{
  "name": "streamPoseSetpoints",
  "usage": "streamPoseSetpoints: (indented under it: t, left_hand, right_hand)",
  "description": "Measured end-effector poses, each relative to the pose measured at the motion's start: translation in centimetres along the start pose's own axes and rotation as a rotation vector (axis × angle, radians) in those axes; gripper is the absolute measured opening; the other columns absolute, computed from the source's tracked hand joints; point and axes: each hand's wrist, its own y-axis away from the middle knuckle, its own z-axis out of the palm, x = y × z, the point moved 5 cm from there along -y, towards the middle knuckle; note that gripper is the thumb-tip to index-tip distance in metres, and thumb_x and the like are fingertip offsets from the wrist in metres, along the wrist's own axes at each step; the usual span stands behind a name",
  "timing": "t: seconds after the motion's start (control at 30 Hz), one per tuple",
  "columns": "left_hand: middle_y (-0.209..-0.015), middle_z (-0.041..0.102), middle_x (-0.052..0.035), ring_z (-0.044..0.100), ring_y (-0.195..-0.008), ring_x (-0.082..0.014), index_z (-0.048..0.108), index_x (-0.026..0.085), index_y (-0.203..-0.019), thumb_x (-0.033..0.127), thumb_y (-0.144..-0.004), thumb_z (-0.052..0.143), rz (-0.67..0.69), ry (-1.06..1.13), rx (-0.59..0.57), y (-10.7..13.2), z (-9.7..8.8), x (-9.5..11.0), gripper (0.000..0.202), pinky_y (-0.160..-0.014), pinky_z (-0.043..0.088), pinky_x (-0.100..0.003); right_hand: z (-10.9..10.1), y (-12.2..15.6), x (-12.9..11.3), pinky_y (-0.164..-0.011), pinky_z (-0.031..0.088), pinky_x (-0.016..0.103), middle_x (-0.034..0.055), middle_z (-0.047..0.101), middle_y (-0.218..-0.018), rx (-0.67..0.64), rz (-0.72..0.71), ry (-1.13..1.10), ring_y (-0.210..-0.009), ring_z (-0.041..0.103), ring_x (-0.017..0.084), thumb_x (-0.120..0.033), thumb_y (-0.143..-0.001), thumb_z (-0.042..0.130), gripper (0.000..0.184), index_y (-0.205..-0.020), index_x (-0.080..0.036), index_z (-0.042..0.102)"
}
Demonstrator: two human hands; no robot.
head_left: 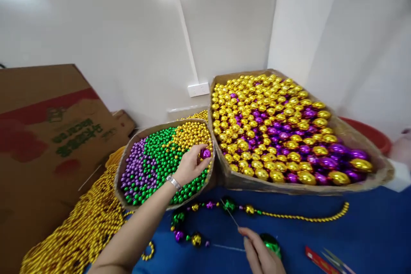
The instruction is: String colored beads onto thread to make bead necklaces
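Observation:
My left hand [189, 166], a silver watch on its wrist, is closed on a shiny purple bead [205, 153]. It reaches over a box [119, 192] of small purple, green and gold beads. Lower down, my right hand [259, 250] pinches a thin needle [229, 212] that points up and left. A pale string [227, 247] runs from near that hand to a beaded strand [196, 239] of green, gold and purple balls on the blue table. Partly hidden behind my right hand is a large green ball [271, 245].
A wide carton [257, 183] of gold and purple balls stands at the right. Gold bead strands [77, 222] heap up beside a brown carton [48, 137] at left. A red-handled tool [321, 260] lies on the blue table [302, 239]. A red basin [369, 132] shows behind.

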Motion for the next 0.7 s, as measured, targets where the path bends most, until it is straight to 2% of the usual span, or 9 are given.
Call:
streamPoseSetpoints:
  t: [0.1,0.17,0.23,0.3,0.37,0.43,0.5,0.57,0.7]
  left_hand:
    - [-0.104,0.061,-0.0077,0.059,-0.083,-0.0187,0.051,0.021,-0.116,0.033,-0.083,0.054,-0.037,-0.073,-0.034,4.1,0.8,-2.5,0.035,-0.072,0.048,-0.030]
    - [-0.105,0.062,-0.0078,0.058,-0.093,-0.0220,0.054,0.022,-0.114,0.033,-0.082,0.056,-0.061,-0.054,-0.028,5.5,1.0,-3.3,0.033,-0.080,0.046,-0.035]
    - [-0.104,0.063,-0.0078,0.056,-0.097,-0.0237,0.058,0.022,-0.110,0.033,-0.080,0.060,-0.116,0.060,0.036,6.2,0.3,-3.3,0.032,-0.086,0.044,-0.038]
    - [-0.102,0.063,-0.0080,0.057,-0.095,-0.0228,0.058,0.022,-0.109,0.033,-0.078,0.063,-0.233,0.321,0.116,6.7,-0.6,-3.0,0.033,-0.084,0.045,-0.037]
    - [-0.104,0.062,-0.0081,0.060,-0.090,-0.0204,0.056,0.021,-0.109,0.031,-0.079,0.062,-0.377,0.703,0.167,7.5,-1.0,-2.4,0.032,-0.076,0.049,-0.033]
    - [-0.106,0.062,-0.0079,0.062,-0.087,-0.0190,0.055,0.020,-0.106,0.027,-0.079,0.062,-0.496,1.094,0.168,8.3,-0.8,-1.5,0.029,-0.073,0.050,-0.031]
    - [-0.104,0.063,-0.0072,0.064,-0.087,-0.0190,0.055,0.019,-0.103,0.023,-0.078,0.063,-0.587,1.376,0.160,9.1,-0.5,-0.6,0.027,-0.074,0.051,-0.031]
    - [-0.099,0.064,-0.0063,0.065,-0.086,-0.0196,0.056,0.017,-0.103,0.022,-0.077,0.064,-0.658,1.522,0.165,9.9,-0.1,-0.2,0.027,-0.076,0.051,-0.031]
    - [-0.098,0.064,-0.0066,0.065,-0.092,-0.0217,0.059,0.014,-0.101,0.019,-0.075,0.065,-0.703,1.601,0.179,11.1,0.0,-0.5,0.027,-0.080,0.051,-0.030]
  right_hand:
    - [0.7,-0.4,-0.5,-0.060,0.055,0.016,0.0050,0.072,-0.082,-0.101,-0.053,-0.009,-0.066,0.069,0.014,-0.036,-0.095,0.035,0.031,-0.105,-0.022,0.061]
    - [1.0,-0.8,-1.0,-0.057,0.055,0.015,0.0043,0.071,-0.078,-0.094,-0.098,0.002,-0.058,0.067,0.012,-0.033,-0.095,0.034,0.030,-0.104,-0.022,0.060]
    - [1.1,-1.3,-1.6,-0.057,0.054,0.015,0.0048,0.072,-0.083,-0.070,-0.126,0.044,-0.058,0.067,0.012,-0.032,-0.095,0.036,0.028,-0.104,-0.022,0.060]
    - [1.0,-1.7,-2.3,-0.060,0.055,0.016,0.0057,0.072,-0.091,-0.055,-0.140,0.098,-0.066,0.069,0.013,-0.030,-0.094,0.038,0.025,-0.103,-0.022,0.060]
    - [1.0,-2.0,-3.0,-0.063,0.055,0.016,0.0058,0.071,-0.095,-0.040,-0.156,0.138,-0.073,0.070,0.014,-0.029,-0.094,0.039,0.023,-0.103,-0.021,0.059]
    - [1.1,-2.0,-3.5,-0.067,0.055,0.017,0.0055,0.071,-0.097,-0.038,-0.180,0.162,-0.077,0.070,0.014,-0.027,-0.093,0.040,0.022,-0.103,-0.021,0.059]
    - [1.3,-2.0,-3.9,-0.070,0.055,0.017,0.0055,0.072,-0.096,-0.037,-0.213,0.178,-0.079,0.070,0.014,-0.026,-0.094,0.040,0.022,-0.103,-0.021,0.058]
    - [1.2,-1.9,-4.3,-0.072,0.054,0.019,0.0056,0.072,-0.095,-0.030,-0.236,0.196,-0.080,0.070,0.014,-0.026,-0.094,0.039,0.022,-0.102,-0.020,0.058]
    - [0.0,-2.3,-4.8,-0.071,0.055,0.021,0.0047,0.072,-0.089,0.001,-0.204,0.243,-0.075,0.070,0.015,-0.028,-0.093,0.040,0.021,-0.100,-0.020,0.059]
